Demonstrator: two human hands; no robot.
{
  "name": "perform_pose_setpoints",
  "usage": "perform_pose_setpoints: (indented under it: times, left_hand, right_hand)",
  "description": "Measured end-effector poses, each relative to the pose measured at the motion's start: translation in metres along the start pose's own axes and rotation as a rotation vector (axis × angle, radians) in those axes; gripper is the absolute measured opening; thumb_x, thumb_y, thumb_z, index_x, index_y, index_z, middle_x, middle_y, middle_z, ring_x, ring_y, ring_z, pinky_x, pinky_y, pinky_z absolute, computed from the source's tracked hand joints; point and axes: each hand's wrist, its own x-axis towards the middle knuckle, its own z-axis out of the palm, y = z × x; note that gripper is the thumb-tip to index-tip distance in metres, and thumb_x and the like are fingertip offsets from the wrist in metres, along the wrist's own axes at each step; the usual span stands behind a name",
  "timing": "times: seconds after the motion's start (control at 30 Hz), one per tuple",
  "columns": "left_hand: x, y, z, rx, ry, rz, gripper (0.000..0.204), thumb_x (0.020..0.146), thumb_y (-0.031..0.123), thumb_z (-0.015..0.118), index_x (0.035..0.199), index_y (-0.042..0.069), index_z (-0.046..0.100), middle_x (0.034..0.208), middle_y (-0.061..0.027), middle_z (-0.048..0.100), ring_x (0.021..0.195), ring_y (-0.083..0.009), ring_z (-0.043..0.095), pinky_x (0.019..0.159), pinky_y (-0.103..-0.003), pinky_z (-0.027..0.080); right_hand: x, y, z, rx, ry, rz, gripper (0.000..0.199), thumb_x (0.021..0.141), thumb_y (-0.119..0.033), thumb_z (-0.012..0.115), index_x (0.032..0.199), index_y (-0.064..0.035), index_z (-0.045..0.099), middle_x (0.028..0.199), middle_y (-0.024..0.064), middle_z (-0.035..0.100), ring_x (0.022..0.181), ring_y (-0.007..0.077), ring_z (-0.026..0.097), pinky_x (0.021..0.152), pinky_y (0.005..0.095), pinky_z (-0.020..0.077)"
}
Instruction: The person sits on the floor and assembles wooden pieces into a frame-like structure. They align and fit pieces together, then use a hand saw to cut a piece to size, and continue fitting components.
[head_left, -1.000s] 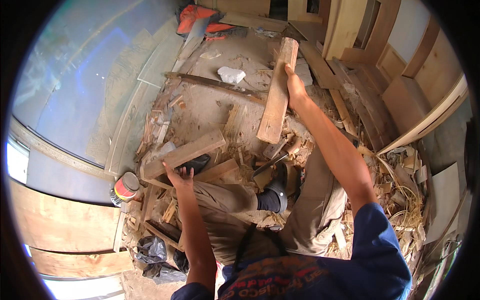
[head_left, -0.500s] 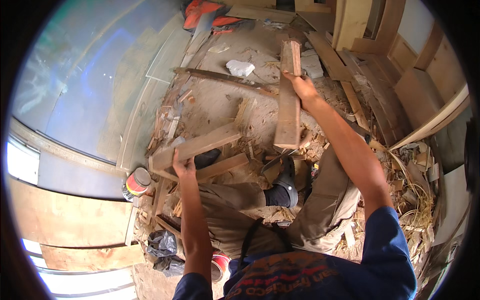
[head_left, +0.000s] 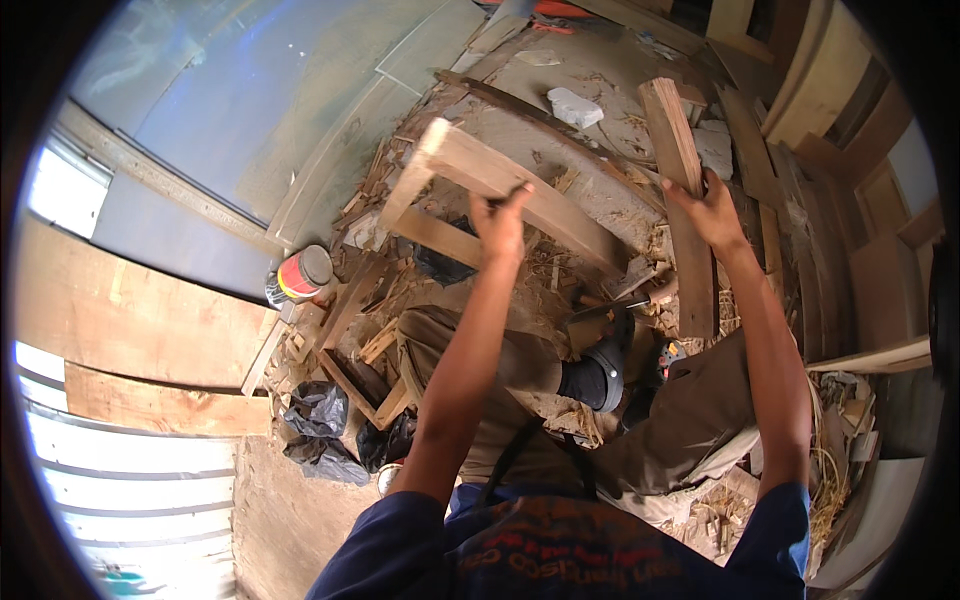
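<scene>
Landmark: red-banded cylindrical can (head_left: 303, 273), base contents not visible. Left hand (head_left: 500, 228), right of can: grip holding a pale-brown squared wooden beam (head_left: 572, 228); fingers partly hidden by it; a shorter wooden piece (head_left: 408, 185) meets its end nearer the can. Right hand (head_left: 712, 215), farther right of can: grip around a rough brown wooden post (head_left: 690, 275); some fingers concealed. Crumpled black plastic bag (head_left: 440, 268), just right of can: partly covered by wood. Orange-red sheet (head_left: 550, 8), beyond can: cut off above, material unclear.
</scene>
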Motion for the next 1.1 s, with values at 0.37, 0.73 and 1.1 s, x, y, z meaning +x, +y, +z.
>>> perform_pose_setpoints:
  times: [0.37,0.73,1.1]
  left_hand:
    - [-0.045,-0.089,-0.023,0.363,-0.276,0.232,0.065,0.083,-0.004,0.077,0.138,0.000,0.042,0.120,-0.0163,0.064,0.110,-0.0246,0.065,0.088,-0.036,0.055]
    - [-0.037,-0.099,-0.122,0.705,-0.545,-0.091,0.074,0.081,0.013,0.085,0.142,0.001,0.043,0.126,-0.0161,0.064,0.116,-0.0237,0.063,0.095,-0.037,0.053]
    - [-0.089,-0.148,-0.174,1.134,-0.963,-0.006,0.068,0.066,0.005,0.076,0.132,0.006,0.061,0.111,-0.0259,0.067,0.109,-0.0399,0.065,0.089,-0.044,0.054]
  right_hand:
    - [-0.004,-0.005,-0.007,-0.107,-0.035,0.054,0.072,0.083,-0.037,0.080,0.130,0.0101,0.054,0.117,0.0210,0.068,0.107,0.0249,0.065,0.093,0.0354,0.0497]
    - [0.009,0.021,-0.003,-0.248,-0.115,0.111,0.080,0.084,-0.043,0.079,0.135,0.0112,0.050,0.121,0.0221,0.066,0.110,0.0273,0.063,0.096,0.0349,0.0478]
    - [0.008,0.027,0.035,-0.345,-0.209,0.064,0.098,0.078,-0.053,0.079,0.140,0.0138,0.044,0.125,0.0304,0.064,0.121,0.0360,0.062,0.102,0.0392,0.0468]
